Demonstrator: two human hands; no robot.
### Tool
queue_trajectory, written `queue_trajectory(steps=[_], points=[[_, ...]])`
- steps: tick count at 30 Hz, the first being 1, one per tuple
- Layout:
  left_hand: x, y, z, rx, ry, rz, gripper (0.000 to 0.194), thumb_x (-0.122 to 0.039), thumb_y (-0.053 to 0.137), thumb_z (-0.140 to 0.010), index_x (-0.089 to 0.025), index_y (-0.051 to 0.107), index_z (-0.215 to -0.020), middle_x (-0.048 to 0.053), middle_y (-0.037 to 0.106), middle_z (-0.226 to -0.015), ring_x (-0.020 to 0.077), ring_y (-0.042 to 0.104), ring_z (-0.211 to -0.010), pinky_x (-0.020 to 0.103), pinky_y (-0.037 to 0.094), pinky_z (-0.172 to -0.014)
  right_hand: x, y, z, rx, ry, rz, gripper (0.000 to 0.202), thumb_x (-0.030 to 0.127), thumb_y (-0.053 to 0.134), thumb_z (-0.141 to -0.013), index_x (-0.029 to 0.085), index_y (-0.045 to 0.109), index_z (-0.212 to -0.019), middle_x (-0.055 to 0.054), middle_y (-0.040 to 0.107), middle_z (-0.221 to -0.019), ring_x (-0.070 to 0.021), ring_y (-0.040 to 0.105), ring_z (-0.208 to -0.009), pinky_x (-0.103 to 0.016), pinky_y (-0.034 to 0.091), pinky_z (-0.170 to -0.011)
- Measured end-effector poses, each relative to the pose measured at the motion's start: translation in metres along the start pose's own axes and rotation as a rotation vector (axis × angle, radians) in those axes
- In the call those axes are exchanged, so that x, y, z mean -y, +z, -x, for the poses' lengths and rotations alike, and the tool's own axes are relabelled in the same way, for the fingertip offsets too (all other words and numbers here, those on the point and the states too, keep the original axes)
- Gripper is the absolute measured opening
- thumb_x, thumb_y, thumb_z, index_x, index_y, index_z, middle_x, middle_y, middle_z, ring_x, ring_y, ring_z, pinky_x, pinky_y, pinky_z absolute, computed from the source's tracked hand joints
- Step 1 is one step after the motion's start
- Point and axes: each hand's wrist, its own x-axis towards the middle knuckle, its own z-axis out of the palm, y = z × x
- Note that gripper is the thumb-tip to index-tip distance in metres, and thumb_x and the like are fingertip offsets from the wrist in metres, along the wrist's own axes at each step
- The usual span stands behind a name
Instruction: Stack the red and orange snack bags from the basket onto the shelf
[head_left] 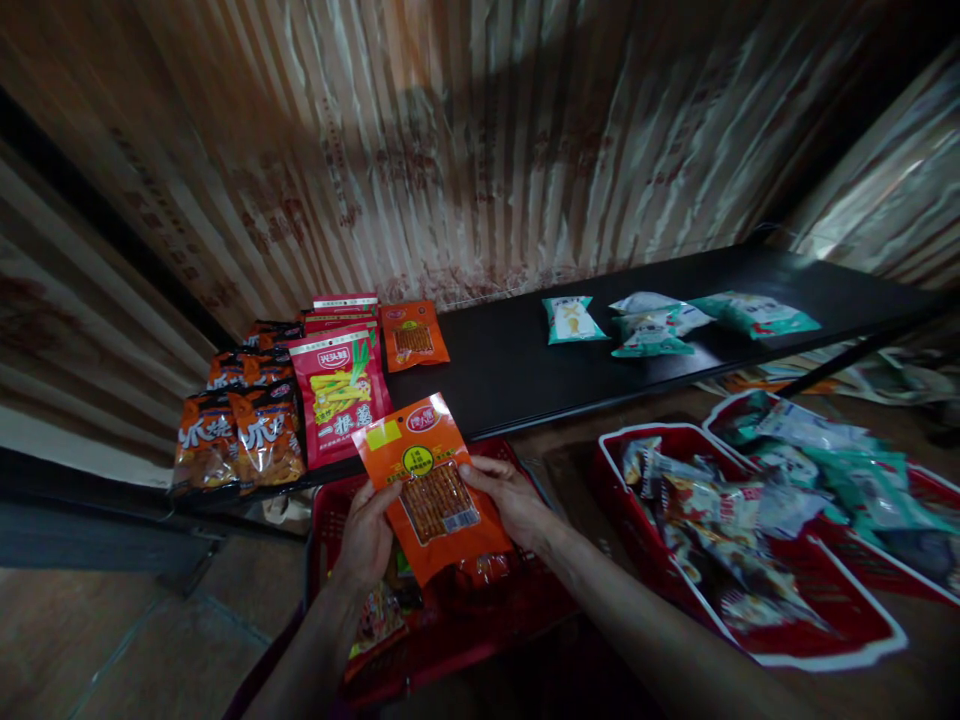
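Between my two hands is an orange snack packet [431,485] with a clear window showing brown sticks, tilted a little to the left. My left hand [369,530] grips its left edge, thumb on the front. On the right edge my right hand [510,500] pinches it the same way. Below it sits a red basket [420,660] with more colourful packets inside, partly hidden by my hands. A similar orange packet [414,336] stands on the black shelf [495,370], just right of a row of red snack bags [341,395].
Dark bags with orange print [266,435] stand at the shelf's left end. Several teal and white packets [652,325] lie farther right. Two more baskets are on the right: a red one with white rim [855,655] and another holding teal packets [862,465]. Corrugated sheeting [480,150] backs the shelf.
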Motion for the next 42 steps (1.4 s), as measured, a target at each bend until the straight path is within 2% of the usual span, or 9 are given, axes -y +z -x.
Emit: queue_trajectory(steps=[4, 13, 18, 22, 25, 27, 32, 36, 42], points=[[-0.002, 0.001, 0.001, 0.022, -0.008, -0.032, 0.029, -0.022, 0.077, -0.057, -0.014, 0.069, -0.083, 0.007, 0.074, -0.089, 0.0263, 0.065, -0.098, 0.039, 0.047, -0.090, 0.002, 0.001, -0.001, -0.019, -0.018, 0.000, 0.032, 0.039, 0.080, -0.061, 0.018, 0.074, -0.085, -0.004, 0.074, -0.079, -0.0174, 0.066, -0.069, -0.033, 0.049, -0.074], [-0.002, 0.007, 0.002, 0.009, 0.009, -0.066, 0.033, -0.029, 0.080, -0.056, -0.015, 0.068, -0.083, 0.007, 0.074, -0.088, 0.0264, 0.067, -0.091, 0.039, 0.049, -0.085, 0.002, 0.004, -0.005, -0.073, -0.015, -0.012, 0.031, 0.038, 0.081, -0.059, 0.017, 0.072, -0.080, -0.003, 0.073, -0.076, -0.0169, 0.065, -0.069, -0.032, 0.049, -0.072], [0.000, 0.005, 0.001, 0.004, 0.042, -0.077, 0.032, -0.030, 0.081, -0.057, -0.015, 0.068, -0.083, 0.006, 0.074, -0.089, 0.0252, 0.067, -0.092, 0.039, 0.048, -0.088, 0.003, 0.007, -0.009, -0.171, -0.016, -0.019, 0.029, 0.036, 0.083, -0.056, 0.017, 0.071, -0.074, -0.001, 0.071, -0.068, -0.0138, 0.062, -0.060, -0.028, 0.048, -0.064], [0.002, 0.002, 0.004, 0.088, -0.029, -0.087, 0.034, -0.029, 0.079, -0.061, -0.015, 0.070, -0.091, 0.008, 0.072, -0.100, 0.0252, 0.064, -0.101, 0.037, 0.046, -0.093, 0.005, 0.008, -0.012, -0.222, -0.037, -0.049, 0.031, 0.037, 0.083, -0.054, 0.019, 0.073, -0.078, 0.000, 0.072, -0.069, -0.0143, 0.061, -0.059, -0.029, 0.047, -0.062], [0.004, 0.002, 0.007, 0.147, -0.094, -0.126, 0.039, -0.028, 0.080, -0.061, -0.015, 0.069, -0.096, 0.009, 0.072, -0.102, 0.0263, 0.064, -0.100, 0.038, 0.047, -0.092, 0.005, 0.005, -0.014, -0.207, -0.068, -0.066, 0.035, 0.039, 0.082, -0.055, 0.019, 0.072, -0.082, -0.001, 0.072, -0.072, -0.0154, 0.062, -0.061, -0.030, 0.047, -0.064], [0.004, 0.001, 0.007, 0.136, -0.092, -0.132, 0.041, -0.028, 0.080, -0.060, -0.015, 0.069, -0.097, 0.009, 0.072, -0.101, 0.0266, 0.065, -0.098, 0.039, 0.048, -0.091, 0.006, 0.004, -0.013, -0.171, -0.062, -0.038, 0.035, 0.040, 0.082, -0.057, 0.020, 0.072, -0.084, -0.001, 0.072, -0.074, -0.0149, 0.063, -0.063, -0.030, 0.047, -0.065], [-0.003, -0.006, -0.002, 0.073, 0.019, -0.088, 0.045, -0.030, 0.077, -0.065, -0.016, 0.064, -0.107, 0.007, 0.072, -0.101, 0.0239, 0.066, -0.097, 0.039, 0.049, -0.090, 0.006, 0.004, -0.007, 0.013, -0.014, 0.112, 0.036, 0.036, 0.082, -0.058, 0.020, 0.072, -0.089, -0.001, 0.072, -0.083, -0.0143, 0.064, -0.074, -0.029, 0.046, -0.076], [-0.008, -0.010, -0.006, 0.085, 0.074, -0.072, 0.044, -0.030, 0.073, -0.071, -0.019, 0.062, -0.113, 0.005, 0.071, -0.105, 0.0221, 0.065, -0.099, 0.038, 0.048, -0.092, 0.002, 0.004, -0.004, 0.104, -0.010, 0.172, 0.038, 0.036, 0.081, -0.059, 0.020, 0.072, -0.093, -0.001, 0.072, -0.084, -0.0148, 0.064, -0.077, -0.030, 0.045, -0.079], [-0.012, -0.009, -0.002, 0.170, -0.015, -0.051, 0.049, -0.020, 0.074, -0.067, -0.018, 0.062, -0.115, 0.006, 0.072, -0.103, 0.0246, 0.062, -0.105, 0.039, 0.045, -0.097, 0.001, 0.003, -0.007, 0.030, -0.028, 0.106, 0.027, 0.034, 0.080, -0.061, 0.020, 0.073, -0.083, 0.001, 0.069, -0.074, -0.0094, 0.057, -0.062, -0.023, 0.043, -0.062]])
